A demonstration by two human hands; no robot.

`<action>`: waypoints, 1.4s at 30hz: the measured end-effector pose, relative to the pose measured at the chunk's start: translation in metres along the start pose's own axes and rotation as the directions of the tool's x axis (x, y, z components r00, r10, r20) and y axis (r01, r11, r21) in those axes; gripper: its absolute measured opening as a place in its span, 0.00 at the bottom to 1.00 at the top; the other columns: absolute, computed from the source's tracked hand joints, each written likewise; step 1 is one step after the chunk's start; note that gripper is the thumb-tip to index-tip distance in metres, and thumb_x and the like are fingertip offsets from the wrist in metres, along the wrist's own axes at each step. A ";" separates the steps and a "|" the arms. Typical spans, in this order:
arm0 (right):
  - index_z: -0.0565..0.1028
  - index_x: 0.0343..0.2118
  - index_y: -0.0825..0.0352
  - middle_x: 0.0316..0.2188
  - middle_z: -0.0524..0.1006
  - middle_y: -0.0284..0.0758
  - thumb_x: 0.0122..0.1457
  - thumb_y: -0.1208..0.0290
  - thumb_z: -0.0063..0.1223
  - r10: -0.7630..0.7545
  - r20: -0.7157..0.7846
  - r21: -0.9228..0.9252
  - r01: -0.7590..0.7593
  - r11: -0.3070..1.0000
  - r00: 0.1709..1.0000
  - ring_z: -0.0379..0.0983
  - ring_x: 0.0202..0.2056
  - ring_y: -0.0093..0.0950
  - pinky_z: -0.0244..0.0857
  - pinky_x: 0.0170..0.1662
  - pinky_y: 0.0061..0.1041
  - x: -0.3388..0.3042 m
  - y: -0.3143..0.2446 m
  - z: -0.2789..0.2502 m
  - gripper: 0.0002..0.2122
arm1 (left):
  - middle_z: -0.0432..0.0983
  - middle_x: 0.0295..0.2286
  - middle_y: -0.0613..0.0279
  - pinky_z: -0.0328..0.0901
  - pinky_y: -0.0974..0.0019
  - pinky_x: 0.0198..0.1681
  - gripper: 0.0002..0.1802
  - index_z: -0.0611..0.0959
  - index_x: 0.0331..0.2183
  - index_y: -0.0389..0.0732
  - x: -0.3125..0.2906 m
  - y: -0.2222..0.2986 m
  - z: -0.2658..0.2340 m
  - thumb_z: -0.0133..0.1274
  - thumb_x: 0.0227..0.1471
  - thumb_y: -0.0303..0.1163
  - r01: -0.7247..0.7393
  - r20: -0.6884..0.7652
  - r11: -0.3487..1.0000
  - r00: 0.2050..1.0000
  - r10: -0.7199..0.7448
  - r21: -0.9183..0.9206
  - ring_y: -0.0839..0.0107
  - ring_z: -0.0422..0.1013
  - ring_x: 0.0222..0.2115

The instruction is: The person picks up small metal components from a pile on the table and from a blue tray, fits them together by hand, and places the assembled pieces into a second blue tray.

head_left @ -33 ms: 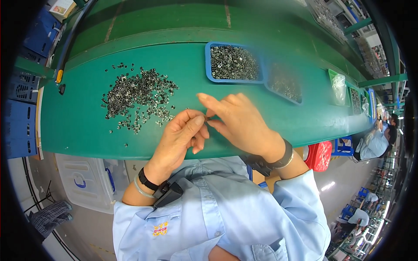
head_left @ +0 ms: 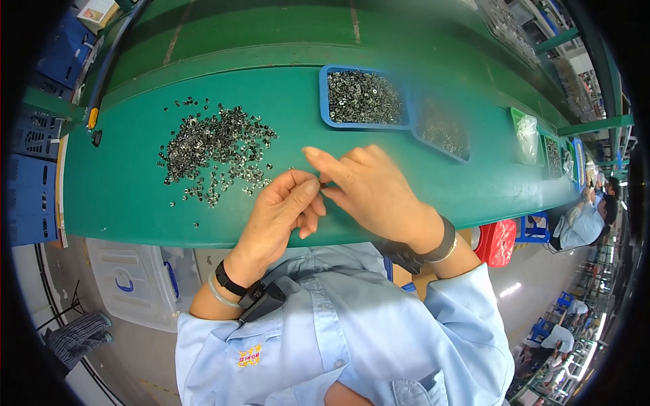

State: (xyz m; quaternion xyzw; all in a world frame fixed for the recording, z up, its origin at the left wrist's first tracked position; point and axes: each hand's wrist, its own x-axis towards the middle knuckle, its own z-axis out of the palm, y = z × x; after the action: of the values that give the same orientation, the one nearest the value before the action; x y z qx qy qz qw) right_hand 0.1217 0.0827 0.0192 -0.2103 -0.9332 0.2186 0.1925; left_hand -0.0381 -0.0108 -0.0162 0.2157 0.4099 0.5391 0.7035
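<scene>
Over the near edge of the green table, my left hand (head_left: 279, 208) is closed, thumb and forefinger pinching a small dark part (head_left: 323, 185). From the right, the thumb and curled fingers of my right hand (head_left: 372, 193) close on the same part, its index finger stretched out above. The part is mostly hidden by fingertips, so its exact shape cannot be made out. Beyond my left hand lies a loose pile of small black and silvery metal pieces (head_left: 210, 145). Farther off, a blue tray (head_left: 365, 126) holds many similar small pieces.
A second tray (head_left: 443, 152), blurred, adjoins the blue one on its right. Farther right are a green bin (head_left: 518, 116) with a clear bag. A yellow-handled cutter (head_left: 93, 120) lies at the left edge. Below stand a clear lidded box (head_left: 128, 284) and a red stool (head_left: 500, 243). Co-workers sit far right.
My right hand has shifted very slightly left toward my left fingertips. The left hand, pile and trays look unchanged.
</scene>
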 end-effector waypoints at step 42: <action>0.74 0.31 0.65 0.28 0.75 0.33 0.47 0.79 0.60 0.079 -0.398 0.366 0.079 0.927 0.914 0.71 0.31 0.30 0.66 0.32 0.26 -0.012 0.002 0.026 0.08 | 0.72 0.21 0.63 0.58 0.75 0.18 0.08 0.73 0.33 0.40 0.000 -0.003 0.012 0.49 0.57 0.34 -0.151 0.061 0.962 0.984 0.169 -0.228 0.77 0.65 0.17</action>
State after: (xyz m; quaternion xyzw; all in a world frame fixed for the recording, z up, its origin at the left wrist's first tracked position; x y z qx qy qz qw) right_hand 0.1201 0.0701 -0.0066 -0.2104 -0.8138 0.3442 0.4182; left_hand -0.0260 -0.0099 -0.0117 0.1892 0.2995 0.6276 0.6933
